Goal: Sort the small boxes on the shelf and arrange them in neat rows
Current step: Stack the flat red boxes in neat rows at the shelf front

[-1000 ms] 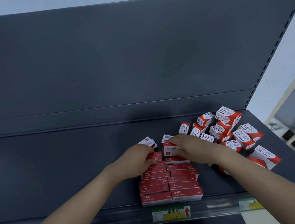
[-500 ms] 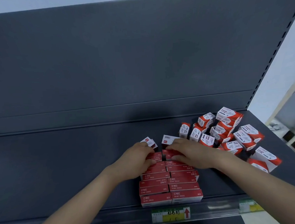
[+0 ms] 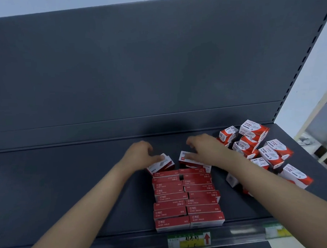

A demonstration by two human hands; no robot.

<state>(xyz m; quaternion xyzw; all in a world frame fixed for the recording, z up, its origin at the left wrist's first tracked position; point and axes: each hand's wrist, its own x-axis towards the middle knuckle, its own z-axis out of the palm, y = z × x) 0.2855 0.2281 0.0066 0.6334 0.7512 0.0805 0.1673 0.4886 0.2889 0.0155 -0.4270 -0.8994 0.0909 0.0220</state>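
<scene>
Reaching behind the staple rows [image 3: 170, 213] on the shelf [image 3: 87, 192], left hand [image 3: 139, 156] pinches a skewed box [image 3: 161, 164], likely to square it; right hand [image 3: 207, 150] touches the neighbouring box [image 3: 188, 160], grip unclear.

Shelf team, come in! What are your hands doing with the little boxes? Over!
Left hand grips a tilted box. Right hand rests its thumb on second box. Staple-box rows neat in front. Paper clip boxes jumbled at right.

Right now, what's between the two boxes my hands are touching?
Nothing: the head view shows bare dark shelf between the left box, at the left hand, and the right box, at the right hand.
</scene>
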